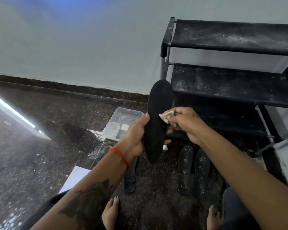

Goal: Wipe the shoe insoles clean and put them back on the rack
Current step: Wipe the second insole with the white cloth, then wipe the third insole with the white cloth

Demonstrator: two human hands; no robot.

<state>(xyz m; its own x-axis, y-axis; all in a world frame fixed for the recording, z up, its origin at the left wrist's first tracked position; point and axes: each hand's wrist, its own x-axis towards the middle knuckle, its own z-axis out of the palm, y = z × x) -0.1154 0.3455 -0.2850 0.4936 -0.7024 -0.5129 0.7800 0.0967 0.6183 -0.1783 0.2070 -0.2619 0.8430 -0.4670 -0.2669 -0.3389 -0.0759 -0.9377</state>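
No readable text, label, brand, number or sign appears on anything here.

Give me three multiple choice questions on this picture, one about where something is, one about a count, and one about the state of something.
1. Where is the clear plastic tub?
A. On the floor left of the rack
B. On the rack's top shelf
C. In the person's lap

2. How many insoles lie side by side on the floor under the right forearm?
A. None
B. Two
C. Five

3. What is the right hand doing?
A. Hanging idle
B. Gripping the rack's post
C. Pinching a cloth against the held insole

Answers:
1. A, the tub sits on the dark floor beside the rack.
2. B, a pair of speckled insoles lies below the rack.
3. C, its fingers pinch the white cloth against the black insole that the left hand holds upright.
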